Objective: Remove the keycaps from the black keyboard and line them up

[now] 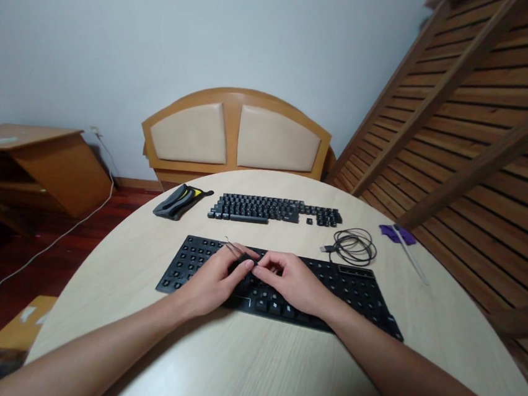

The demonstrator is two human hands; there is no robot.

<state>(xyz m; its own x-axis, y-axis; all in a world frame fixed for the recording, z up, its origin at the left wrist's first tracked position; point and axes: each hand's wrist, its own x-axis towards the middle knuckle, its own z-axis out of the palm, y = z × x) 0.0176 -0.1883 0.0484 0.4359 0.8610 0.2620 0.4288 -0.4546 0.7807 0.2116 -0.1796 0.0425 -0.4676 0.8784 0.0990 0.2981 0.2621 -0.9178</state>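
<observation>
A black keyboard (177, 269) lies across the table, most of its keys stripped of caps, with a few keycaps (274, 308) still along its near edge. Over its middle, my left hand (217, 274) is closed on what looks like a wire keycap puller (232, 246); thin metal prongs stick out past the fingers. My right hand (291, 281) meets it fingertip to fingertip, thumb and index pinched at a small dark piece between the hands. Fingers hide most of that piece. Behind the keyboard, loose black keycaps (258, 207) are laid out in keyboard order.
On the round table (247, 371) a grey, black and yellow folded item (180, 202) lies at back left. A coiled black USB cable (355, 247) sits right of the keycaps. Farther right are a purple cloth (398, 234) and a thin light stick (410, 256).
</observation>
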